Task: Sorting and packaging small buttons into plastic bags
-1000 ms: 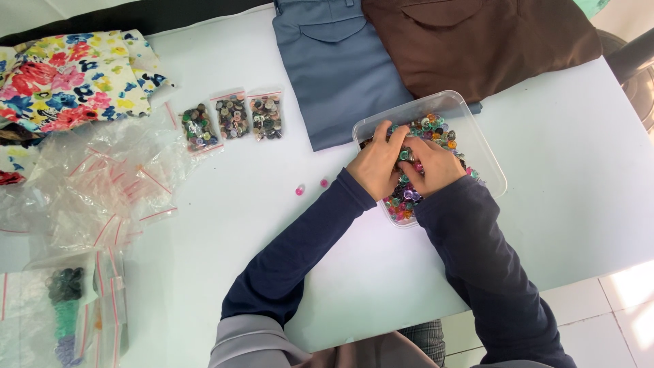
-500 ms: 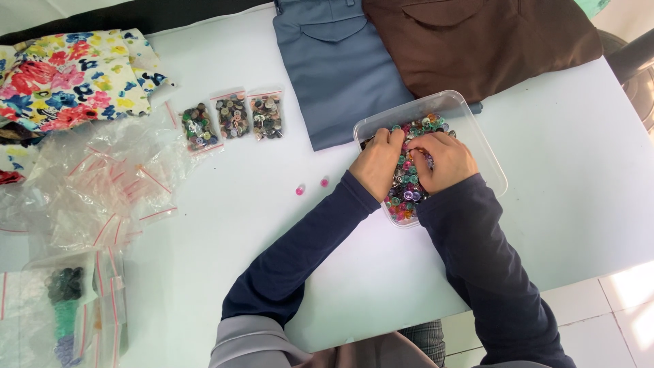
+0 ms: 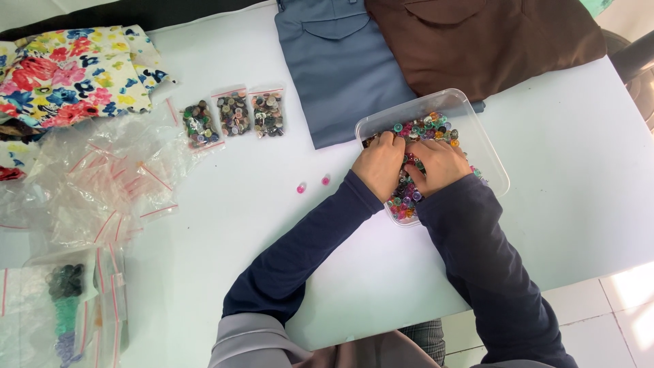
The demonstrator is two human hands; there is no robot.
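Both hands are being pressed palm-down into the mixed coloured buttons [image 3: 409,199] inside the clear plastic tray [image 3: 492,158] on the white bench [image 3: 272,204]. The left hand [image 3: 380,163] and right hand [image 3: 441,163] are lying closer together than a moment before, fingers curled into the pile; whether any button is being pinched cannot be told. Two pink buttons [image 3: 313,184] are lying just left of the tray.

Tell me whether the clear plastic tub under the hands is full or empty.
Well filled. The clear tub holds a dense heap of mixed coloured buttons, and the left hand and right hand rest in them.
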